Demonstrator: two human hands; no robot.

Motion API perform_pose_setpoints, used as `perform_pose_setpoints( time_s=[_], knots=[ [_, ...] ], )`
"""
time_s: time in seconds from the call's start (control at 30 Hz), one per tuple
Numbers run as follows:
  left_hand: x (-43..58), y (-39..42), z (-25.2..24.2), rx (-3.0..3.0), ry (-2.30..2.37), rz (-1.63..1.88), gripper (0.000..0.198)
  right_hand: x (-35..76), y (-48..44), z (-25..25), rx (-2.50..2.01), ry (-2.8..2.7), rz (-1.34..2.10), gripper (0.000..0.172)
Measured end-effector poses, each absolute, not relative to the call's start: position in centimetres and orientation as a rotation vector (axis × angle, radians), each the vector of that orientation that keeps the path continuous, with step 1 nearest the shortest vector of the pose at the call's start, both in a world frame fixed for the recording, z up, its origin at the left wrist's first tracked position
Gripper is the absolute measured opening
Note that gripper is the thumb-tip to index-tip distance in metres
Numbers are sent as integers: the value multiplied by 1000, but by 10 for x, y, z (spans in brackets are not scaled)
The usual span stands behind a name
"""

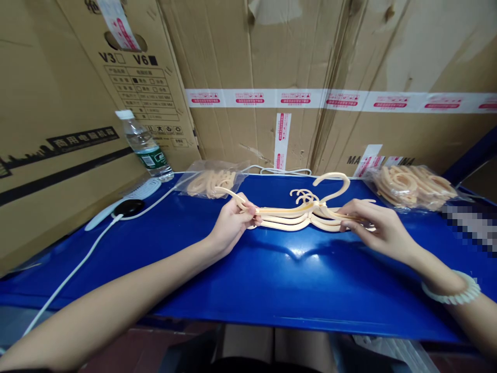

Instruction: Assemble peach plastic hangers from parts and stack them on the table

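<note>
Several cream plastic clothes hangers are bunched together above the blue table, in the middle of the view. One large hook rises toward the back; smaller hooks curl to its left. My left hand is closed around the left end of the hangers, thumb and fingers pinching an arm, with a curved end sticking out past the fingers. At the opposite end my right hand has its thumb and fingers around the right arms of the hangers. Its fingertips are partly hidden behind the hangers.
A plastic bag of hangers lies back left, another bag of hangers back right. A water bottle, a pale comb-like object and a black disc with a white cable are on the left. Cardboard boxes wall the back.
</note>
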State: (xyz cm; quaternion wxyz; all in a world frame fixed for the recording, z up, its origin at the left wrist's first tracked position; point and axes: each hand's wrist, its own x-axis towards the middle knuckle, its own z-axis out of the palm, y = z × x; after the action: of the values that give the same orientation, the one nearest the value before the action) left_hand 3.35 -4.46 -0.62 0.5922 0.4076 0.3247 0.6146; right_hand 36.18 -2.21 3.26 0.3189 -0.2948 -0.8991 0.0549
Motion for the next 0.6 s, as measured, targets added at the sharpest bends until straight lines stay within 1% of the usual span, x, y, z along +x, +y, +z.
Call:
perform_pose_setpoints(
  time_s=[0.1,0.27,0.37,0.43,0.53,0.6],
  knots=[
    [35,-44,-9,933,761,1475,38,359,-25,36,-819,-2321,233,11],
    [37,-45,-9,893,798,1532,42,359,-26,39,-915,-2225,423,19],
    [36,-44,-7,902,817,1533,41,361,-26,39,-956,-2163,494,21],
    [35,-45,-6,955,857,1502,36,363,-25,39,-972,-2116,564,24],
    [37,-52,-8,1244,983,1304,27,369,-23,41,-1002,-2033,649,29],
    [41,-61,-10,1666,1022,1138,21,374,-21,45,-1032,-1997,689,32]
  ],
)
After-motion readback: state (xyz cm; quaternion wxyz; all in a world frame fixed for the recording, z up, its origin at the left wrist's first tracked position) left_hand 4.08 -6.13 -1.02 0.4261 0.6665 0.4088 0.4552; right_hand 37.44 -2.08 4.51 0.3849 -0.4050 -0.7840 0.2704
